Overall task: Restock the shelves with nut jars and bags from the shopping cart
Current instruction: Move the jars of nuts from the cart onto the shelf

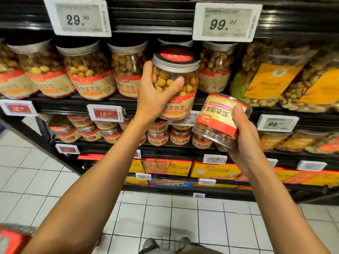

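Note:
My left hand (156, 92) grips a tall clear jar of coated peanuts (178, 77) with a silver lid and a red top label. It holds the jar upright in front of a gap in the row of matching tall jars (88, 70) on the upper shelf. My right hand (242, 136) holds a shorter, wider jar (216, 116) with a red and cream label, turned upside down and tilted, lower and to the right of the tall jar. A blurred red edge of the cart load (11, 239) shows at the bottom left.
The black shelf (73, 105) carries white price tags (78, 17). Yellow nut bags (271, 79) fill the right side. Short jars (157, 136) sit stacked one shelf down, with boxed goods (165, 167) below them. White floor tiles (183, 217) lie underfoot.

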